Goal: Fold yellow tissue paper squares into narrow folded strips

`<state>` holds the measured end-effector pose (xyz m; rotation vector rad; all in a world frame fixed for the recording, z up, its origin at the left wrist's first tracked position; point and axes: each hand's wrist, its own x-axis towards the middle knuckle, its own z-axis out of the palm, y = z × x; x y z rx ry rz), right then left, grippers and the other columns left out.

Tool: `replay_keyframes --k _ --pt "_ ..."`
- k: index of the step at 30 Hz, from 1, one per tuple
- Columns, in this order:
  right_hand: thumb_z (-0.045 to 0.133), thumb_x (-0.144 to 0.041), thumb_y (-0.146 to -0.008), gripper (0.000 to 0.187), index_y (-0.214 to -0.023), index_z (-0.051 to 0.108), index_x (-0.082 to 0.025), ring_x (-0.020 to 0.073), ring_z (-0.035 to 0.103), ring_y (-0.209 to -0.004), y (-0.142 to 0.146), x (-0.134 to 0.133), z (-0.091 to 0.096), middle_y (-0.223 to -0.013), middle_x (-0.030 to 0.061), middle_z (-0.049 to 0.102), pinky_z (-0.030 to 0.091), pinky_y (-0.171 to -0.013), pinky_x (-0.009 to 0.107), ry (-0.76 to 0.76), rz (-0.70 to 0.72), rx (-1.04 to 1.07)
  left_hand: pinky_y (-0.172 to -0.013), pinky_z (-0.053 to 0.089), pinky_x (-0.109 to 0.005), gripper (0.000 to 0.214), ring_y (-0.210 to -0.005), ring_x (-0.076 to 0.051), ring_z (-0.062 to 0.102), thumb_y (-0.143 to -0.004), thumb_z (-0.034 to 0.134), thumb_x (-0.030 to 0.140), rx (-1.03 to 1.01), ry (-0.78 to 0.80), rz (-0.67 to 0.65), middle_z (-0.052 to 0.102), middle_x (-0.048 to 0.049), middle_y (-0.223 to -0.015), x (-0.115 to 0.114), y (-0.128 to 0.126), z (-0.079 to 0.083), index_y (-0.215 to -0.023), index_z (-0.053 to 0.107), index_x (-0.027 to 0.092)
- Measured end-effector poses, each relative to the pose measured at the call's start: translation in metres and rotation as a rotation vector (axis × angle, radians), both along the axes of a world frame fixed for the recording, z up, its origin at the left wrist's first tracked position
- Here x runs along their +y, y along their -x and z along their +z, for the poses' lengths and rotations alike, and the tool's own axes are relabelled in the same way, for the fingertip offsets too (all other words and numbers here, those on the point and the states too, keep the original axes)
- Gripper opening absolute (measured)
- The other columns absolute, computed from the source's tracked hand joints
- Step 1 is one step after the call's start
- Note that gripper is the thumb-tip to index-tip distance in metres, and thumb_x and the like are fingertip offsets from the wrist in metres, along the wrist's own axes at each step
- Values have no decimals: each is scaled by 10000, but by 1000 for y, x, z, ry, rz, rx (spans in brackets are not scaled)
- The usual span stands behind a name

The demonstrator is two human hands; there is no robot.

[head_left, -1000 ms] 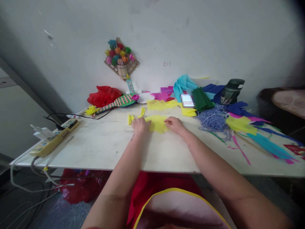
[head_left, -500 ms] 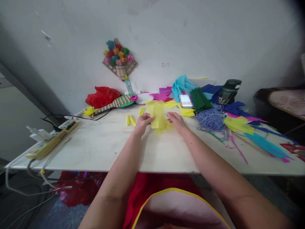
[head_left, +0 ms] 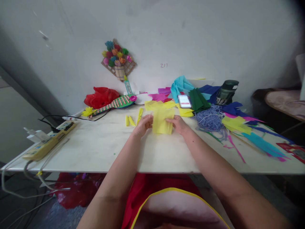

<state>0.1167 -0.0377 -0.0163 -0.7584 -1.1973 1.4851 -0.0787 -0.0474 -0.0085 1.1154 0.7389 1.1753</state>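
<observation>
A yellow sheet of crepe paper (head_left: 162, 122) is held upright just above the white table (head_left: 100, 149). My left hand (head_left: 144, 124) pinches its left edge and my right hand (head_left: 179, 124) pinches its right edge, fingers closed on the paper. Three small yellow rolled pieces (head_left: 132, 119) lie on the table just left of my left hand. More yellow paper (head_left: 157, 104) lies flat behind the held sheet.
Piles of coloured crepe paper (head_left: 190, 92), purple yarn (head_left: 211, 118) and a dark flask (head_left: 226, 92) fill the right side. A power strip (head_left: 47, 141) with cables sits at the left edge. A red bag (head_left: 101, 97) and a paper-flower craft (head_left: 118, 60) are by the wall.
The yellow paper lay flat under both hands a second ago. Both hands have lifted it off the table and now hold it upright between them.
</observation>
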Motion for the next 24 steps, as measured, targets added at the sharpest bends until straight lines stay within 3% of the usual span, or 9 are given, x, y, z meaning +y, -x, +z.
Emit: replay_keyframes --k 3,8,12,16,20,24 --pt "716 -261 -536 304 -823 664 -172 225 638 -824 -1 6 -2 -816 49 701 488 -732 338 0 -139 23 -677 428 -277 476 -732 -164 608 -705 470 602 -67 81 5 647 -67 -790 5 -1 0 -836 572 156" --pt "719 -210 -502 213 -695 643 -162 245 647 -755 1 10 -3 -701 49 692 505 -694 363 75 -346 -13 -850 379 -363 677 -970 -248 583 -713 290 709 -106 84 -6 644 -138 -1003 5 0 5 -998 550 152" --pt "724 -235 -520 259 -755 644 -164 236 646 -793 4 6 -1 -747 53 698 501 -733 364 46 -268 69 -913 325 -385 706 -1123 -252 488 -721 234 711 -17 82 38 605 -130 -1117 3 0 6 -1046 543 166" --pt "746 -271 -517 324 -810 650 -174 236 636 -861 4 2 0 -823 63 699 488 -773 362 19 -97 69 -924 322 -333 565 -1186 -212 431 -717 427 620 69 77 124 557 -85 -1205 5 -2 2 -1083 530 202" --pt "755 -287 -511 337 -814 662 -173 230 637 -852 4 -1 -1 -856 69 698 485 -759 346 34 2 -8 -837 397 -284 517 -1051 -202 540 -638 636 474 52 30 76 601 -91 -1131 2 -4 0 -1070 560 200" --pt "763 -293 -490 357 -810 668 -168 227 638 -821 5 -3 -1 -846 66 700 489 -719 331 48 20 -64 -727 452 -274 450 -839 -190 618 -606 690 399 36 1 -35 669 -96 -898 -4 -4 1 -974 613 154"
